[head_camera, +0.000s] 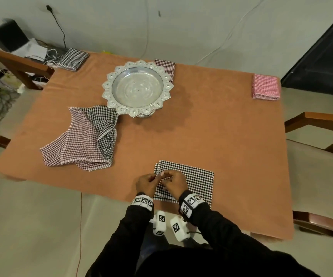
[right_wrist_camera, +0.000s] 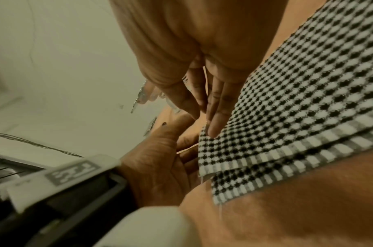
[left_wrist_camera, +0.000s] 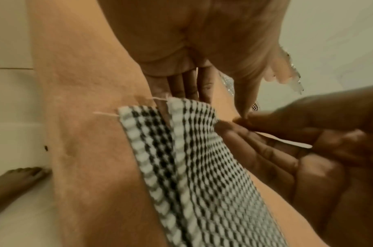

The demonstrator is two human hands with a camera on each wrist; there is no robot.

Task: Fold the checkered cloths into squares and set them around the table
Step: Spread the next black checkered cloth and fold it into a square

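1. Head view: a black-and-white checkered cloth (head_camera: 193, 180), folded to a near square, lies flat at the near edge of the orange-covered surface (head_camera: 221, 126), right in front of the person.
2. Both hands meet at the cloth's left edge. The left hand (head_camera: 146, 183) sits beside that edge with its fingers curled in toward it; the right hand (head_camera: 174, 181) rests on top of the cloth.
3. Left wrist view: the left fingers (left_wrist_camera: 185, 83) reach down behind the cloth's corner, where two layers stand slightly apart; whether they pinch a layer I cannot tell.
4. Right wrist view: the right fingers (right_wrist_camera: 218, 108) lie nearly straight, tips pressing the top layer near its corner.
5. Elsewhere on the surface: a loose heap of checkered cloths (head_camera: 83, 136) to the left, a silver scalloped tray (head_camera: 137, 86) near the middle, and folded cloths at the far left corner (head_camera: 72, 58), behind the tray (head_camera: 166, 65) and at the far right corner (head_camera: 265, 86).
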